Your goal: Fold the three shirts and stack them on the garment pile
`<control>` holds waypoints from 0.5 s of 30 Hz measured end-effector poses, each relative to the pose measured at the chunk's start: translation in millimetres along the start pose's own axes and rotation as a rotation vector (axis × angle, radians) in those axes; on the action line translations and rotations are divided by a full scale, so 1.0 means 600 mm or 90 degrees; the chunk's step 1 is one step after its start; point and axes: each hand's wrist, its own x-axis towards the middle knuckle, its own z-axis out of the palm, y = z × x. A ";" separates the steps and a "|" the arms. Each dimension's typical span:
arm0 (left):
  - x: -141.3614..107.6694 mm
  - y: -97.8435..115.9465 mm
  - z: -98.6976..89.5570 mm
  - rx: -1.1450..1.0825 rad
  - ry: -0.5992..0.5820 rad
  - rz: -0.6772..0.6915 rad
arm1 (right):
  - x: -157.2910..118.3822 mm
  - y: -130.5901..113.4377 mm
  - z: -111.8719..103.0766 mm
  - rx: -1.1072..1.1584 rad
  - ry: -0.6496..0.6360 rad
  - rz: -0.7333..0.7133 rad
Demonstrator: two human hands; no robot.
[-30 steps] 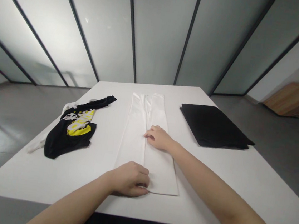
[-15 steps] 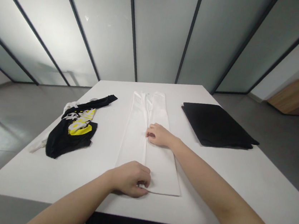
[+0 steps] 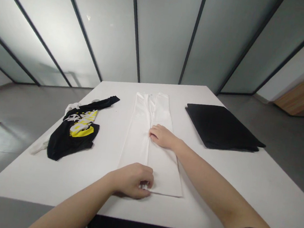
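Long white garment [image 3: 140, 142] lying flat on a white table [image 3: 37, 178], long axis pointing straight away from the person

The garment lies mid-table, its near hem close to the person's side and its far end toward the frosted glass panels [image 3: 162, 45]. The left hand [image 3: 130, 180] is nearer that hem, curled at its edge, fingers bent; whether they pinch the cloth cannot be told. The right hand [image 3: 163, 137] lies relaxed and open on the garment's right half, about midway along, fingertips at the central fold line. To the left lies a crumpled black-and-yellow printed garment [image 3: 69, 137]; to the right, well apart, a flat folded black cloth [image 3: 219, 127]
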 end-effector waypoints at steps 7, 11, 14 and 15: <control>0.000 0.008 0.001 0.064 -0.011 -0.008 | -0.003 -0.002 0.001 0.059 0.034 0.018; -0.004 0.013 0.003 0.087 -0.004 -0.019 | -0.012 -0.001 -0.002 0.097 0.099 0.078; -0.005 0.018 0.003 0.100 0.007 -0.022 | -0.018 0.014 0.004 0.062 0.126 0.155; -0.005 0.019 0.002 0.105 0.005 -0.018 | -0.019 0.020 0.007 0.037 0.114 0.176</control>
